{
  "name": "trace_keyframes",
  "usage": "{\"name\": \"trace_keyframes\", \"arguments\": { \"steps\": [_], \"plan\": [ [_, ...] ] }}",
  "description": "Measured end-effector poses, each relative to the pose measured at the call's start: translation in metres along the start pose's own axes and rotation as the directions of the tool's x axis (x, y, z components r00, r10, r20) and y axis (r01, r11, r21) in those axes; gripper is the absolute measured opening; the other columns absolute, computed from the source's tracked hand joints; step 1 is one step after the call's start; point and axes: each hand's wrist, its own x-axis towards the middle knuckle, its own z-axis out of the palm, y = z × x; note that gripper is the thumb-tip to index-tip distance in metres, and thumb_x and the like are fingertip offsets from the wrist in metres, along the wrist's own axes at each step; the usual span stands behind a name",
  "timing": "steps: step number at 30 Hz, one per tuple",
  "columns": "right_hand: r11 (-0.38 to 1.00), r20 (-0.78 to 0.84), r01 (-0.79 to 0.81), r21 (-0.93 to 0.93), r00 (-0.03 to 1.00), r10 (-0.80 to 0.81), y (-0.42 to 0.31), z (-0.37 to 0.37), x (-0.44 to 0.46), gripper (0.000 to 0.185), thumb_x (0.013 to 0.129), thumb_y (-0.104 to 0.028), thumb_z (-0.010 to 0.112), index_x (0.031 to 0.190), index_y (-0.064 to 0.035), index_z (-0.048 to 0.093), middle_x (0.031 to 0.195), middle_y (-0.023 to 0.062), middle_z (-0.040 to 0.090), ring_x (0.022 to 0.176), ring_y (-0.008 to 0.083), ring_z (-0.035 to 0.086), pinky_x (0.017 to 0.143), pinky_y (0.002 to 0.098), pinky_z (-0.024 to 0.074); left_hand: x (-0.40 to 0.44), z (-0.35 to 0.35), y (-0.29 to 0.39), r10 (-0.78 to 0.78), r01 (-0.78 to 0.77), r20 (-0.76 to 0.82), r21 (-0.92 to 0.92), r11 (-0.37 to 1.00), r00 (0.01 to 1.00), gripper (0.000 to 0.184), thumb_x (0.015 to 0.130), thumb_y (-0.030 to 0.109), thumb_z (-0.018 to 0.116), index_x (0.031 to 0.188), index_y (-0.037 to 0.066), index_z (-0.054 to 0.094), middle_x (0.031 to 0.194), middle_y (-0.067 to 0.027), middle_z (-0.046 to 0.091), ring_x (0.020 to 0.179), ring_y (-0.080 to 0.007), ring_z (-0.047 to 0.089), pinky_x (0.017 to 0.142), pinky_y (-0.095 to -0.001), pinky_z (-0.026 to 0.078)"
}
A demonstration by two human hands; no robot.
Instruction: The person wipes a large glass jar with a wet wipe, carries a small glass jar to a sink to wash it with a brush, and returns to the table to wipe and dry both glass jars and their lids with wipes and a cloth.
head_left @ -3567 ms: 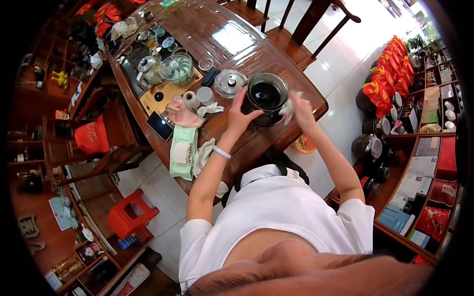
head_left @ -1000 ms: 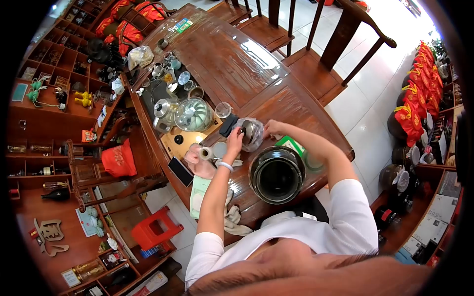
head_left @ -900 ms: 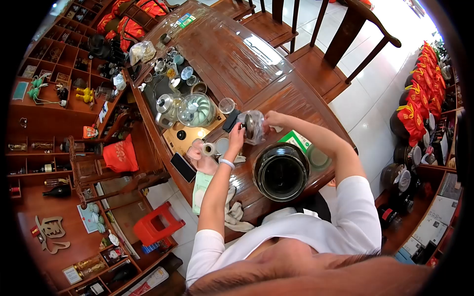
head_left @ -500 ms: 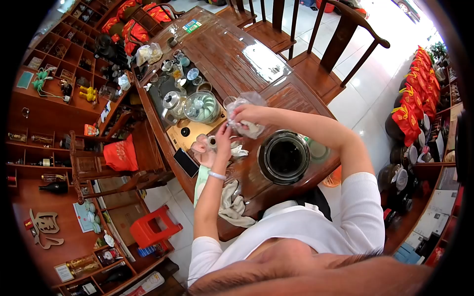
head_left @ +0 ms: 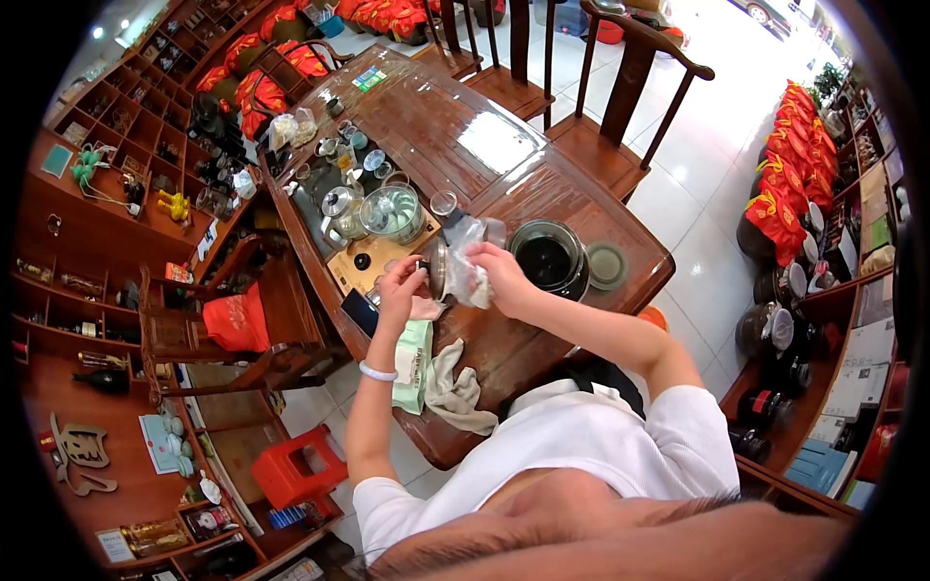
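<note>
Two hands were closed: the left hand (head_left: 395,290) pinched the knob (head_left: 423,264) of a lid (head_left: 439,268), the right hand (head_left: 500,279) clutched plastic (head_left: 469,239); unwrapping seemed in hand, next calling for steady hold.

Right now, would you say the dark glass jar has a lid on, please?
No, the dark glass jar stands with its mouth open.
</note>
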Motion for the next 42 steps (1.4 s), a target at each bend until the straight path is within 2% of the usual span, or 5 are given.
{"name": "trace_keyframes", "arguments": {
  "steps": [10, 17, 24, 31, 42],
  "plan": [
    [0.972, -0.169, 0.204, -0.114, 0.960, -0.221, -0.050, -0.081, -0.079, 0.023, 0.078, -0.002, 0.040, 0.097, -0.0044, 0.052, 0.063, 0.0023, 0.046, 0.048, 0.0102, 0.043, 0.044, 0.0212, 0.0368, 0.012, 0.095, 0.060, 0.193, -0.270, 0.270, 0.286, 0.920, 0.943, 0.023, 0.075, 0.010, 0.058, 0.095, -0.002, 0.055, 0.069, -0.0007, 0.049, 0.055, -0.0079, 0.046, 0.050, -0.0214, 0.037],
    [0.957, -0.263, 0.291, -0.011, 0.922, -0.283, -0.032, -0.123, -0.086, 0.024, 0.077, -0.003, 0.042, 0.099, -0.0022, 0.051, 0.062, 0.0026, 0.046, 0.049, 0.0108, 0.043, 0.045, 0.0218, 0.0360, 0.010, 0.144, 0.091, 0.369, -0.645, 0.534, 0.684, 0.341, 0.761, 0.017, 0.071, 0.015, 0.058, 0.085, 0.007, 0.054, 0.076, -0.0079, 0.055, 0.068, -0.0270, 0.055, 0.057, -0.0343, 0.044],
    [0.911, -0.298, 0.328, -0.250, 0.869, -0.394, -0.034, -0.185, -0.080, 0.019, 0.080, -0.012, 0.050, 0.097, -0.0023, 0.053, 0.065, 0.0000, 0.048, 0.052, 0.0072, 0.045, 0.046, 0.0204, 0.0366, 0.012, 0.166, 0.074, 0.301, -0.630, 0.559, 0.735, 0.251, 0.772, 0.019, 0.070, 0.016, 0.058, 0.087, 0.008, 0.054, 0.078, -0.0074, 0.055, 0.070, -0.0268, 0.056, 0.058, -0.0347, 0.045],
    [0.221, -0.223, -0.117, -0.968, 0.804, -0.551, -0.035, -0.314, -0.069, 0.057, 0.066, -0.033, 0.066, 0.110, -0.0038, 0.044, 0.089, 0.0113, 0.054, 0.068, 0.0212, 0.057, 0.061, 0.0302, 0.0451, 0.004, 0.172, 0.071, 0.289, -0.551, 0.473, 0.761, 0.342, 0.832, 0.029, 0.070, 0.012, 0.060, 0.098, 0.005, 0.054, 0.080, -0.0096, 0.053, 0.068, -0.0244, 0.055, 0.059, -0.0309, 0.044],
    [-0.650, 0.019, 0.035, -0.760, 0.999, 0.031, -0.056, -0.296, 0.015, 0.127, 0.037, -0.063, 0.071, 0.134, -0.0129, 0.006, 0.131, 0.0303, 0.017, 0.082, 0.0313, 0.059, 0.066, 0.0353, 0.0472, -0.032, 0.167, 0.064, 0.306, -0.173, -0.027, 0.776, 0.607, 0.952, 0.041, 0.065, 0.007, 0.067, 0.103, 0.000, 0.053, 0.091, -0.0090, 0.053, 0.059, -0.0118, 0.047, 0.056, -0.0239, 0.041]
  ]
}}
